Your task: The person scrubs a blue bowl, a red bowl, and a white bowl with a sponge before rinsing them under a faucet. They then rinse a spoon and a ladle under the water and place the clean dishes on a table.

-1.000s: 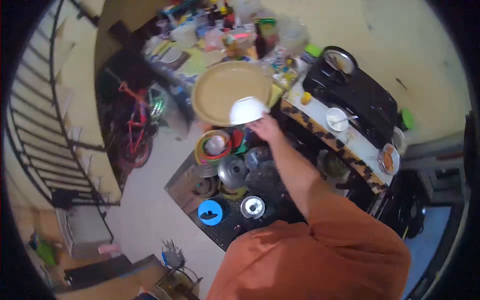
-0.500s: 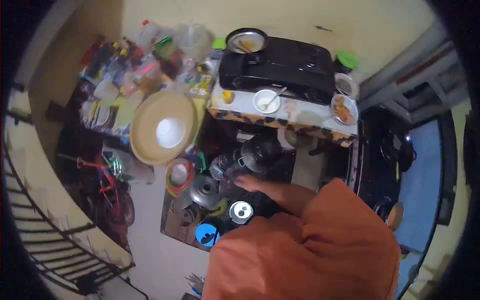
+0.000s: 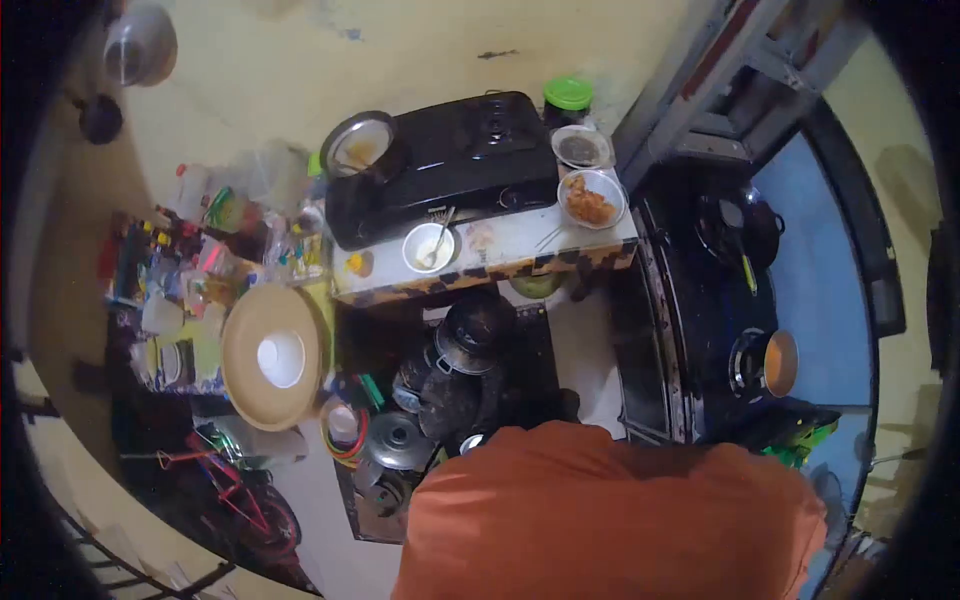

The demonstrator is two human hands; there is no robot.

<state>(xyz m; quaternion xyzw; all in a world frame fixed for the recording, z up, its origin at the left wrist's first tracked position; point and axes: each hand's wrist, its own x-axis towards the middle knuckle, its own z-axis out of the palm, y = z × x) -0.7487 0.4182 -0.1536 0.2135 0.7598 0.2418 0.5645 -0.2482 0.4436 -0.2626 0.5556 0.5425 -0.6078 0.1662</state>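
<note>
Hands hidden under orange shirt (image 3: 600,520), spread or closed cannot tell; white bowl (image 3: 281,358) sits in tan tray (image 3: 245,395), far left.

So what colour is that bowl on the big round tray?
White. The bowl rests on a tan tray, clearest in the head view.

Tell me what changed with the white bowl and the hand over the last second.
The hand set the white bowl on the round tan tray, let go and drew back; no hand shows now. The black stove and the pots on the floor stayed put.
</note>
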